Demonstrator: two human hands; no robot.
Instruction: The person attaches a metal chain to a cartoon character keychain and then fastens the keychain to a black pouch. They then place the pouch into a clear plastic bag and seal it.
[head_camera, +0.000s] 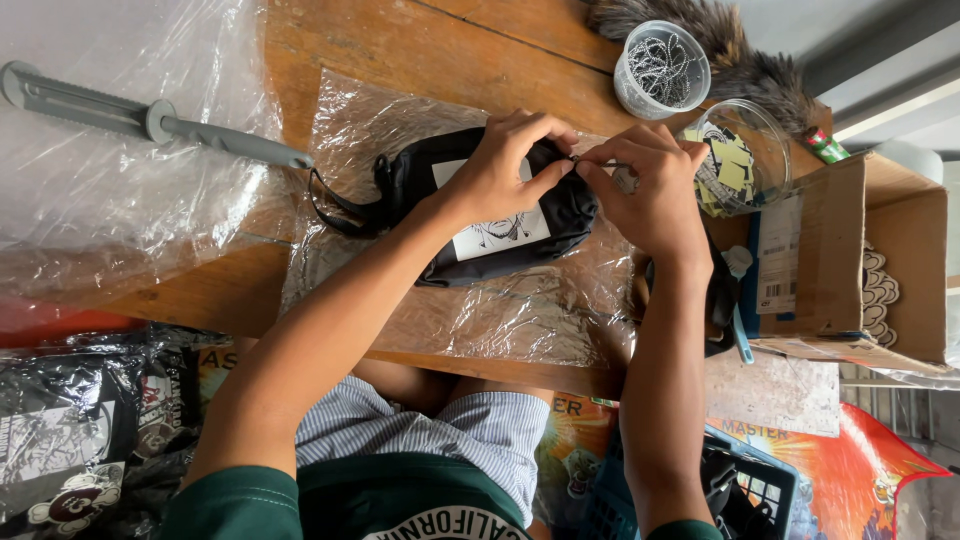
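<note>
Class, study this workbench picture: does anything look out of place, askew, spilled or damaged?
Nothing looks spilled or broken. One oddity: the cardboard box at the bench's right end lies tipped on its side, its open mouth facing sideways. The hands, left hand and right hand, work on a black pouch lying on crinkled plastic sheet.

Am holding black pouch (500, 215) with white patch bearing black line drawing. Clear plastic sheet (420, 290) is glinting silver-white over brown wooden table (420, 40). Grey tool (140, 118) is lying on clear plastic. Clear cup (661, 70) is showing silver ball chains. Clear jar (740, 160) is showing yellow and black tags. Brown cardboard box (850, 260) is carrying white label. Am wearing blue-and-white striped shorts (450, 435), dark green shirt (400, 500).
</note>
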